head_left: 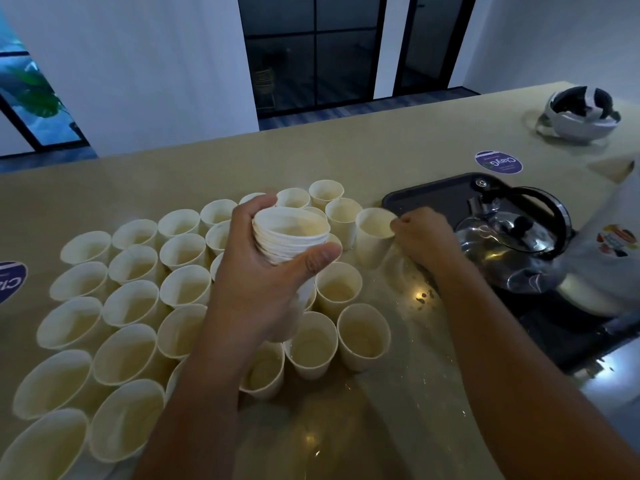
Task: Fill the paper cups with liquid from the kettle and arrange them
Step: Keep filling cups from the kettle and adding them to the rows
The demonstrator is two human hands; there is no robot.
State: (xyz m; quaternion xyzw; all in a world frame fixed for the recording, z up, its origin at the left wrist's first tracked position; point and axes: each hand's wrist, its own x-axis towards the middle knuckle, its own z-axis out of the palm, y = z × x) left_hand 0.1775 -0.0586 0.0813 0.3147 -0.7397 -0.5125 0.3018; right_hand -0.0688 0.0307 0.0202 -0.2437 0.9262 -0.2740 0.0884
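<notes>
Left hand [263, 268] wraps the nested stack [291, 237] above the set-out cups [135, 296], right hand [420, 233] pinches a single cup [374, 237] at its rim beside the kettle [509, 251]; thin paper likely crushes easily, so hold it lightly near the rim

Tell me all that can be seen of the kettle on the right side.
The kettle is shiny metal, like polished steel, with a rounded body that mirrors the room. A black arched handle stands upright over it, and a dark knob sits on its lid. It stands upright on the black tray, on the right side of the counter. The right hand is just left of it, pinching the rim of a single cup; no hand holds the kettle.
</notes>
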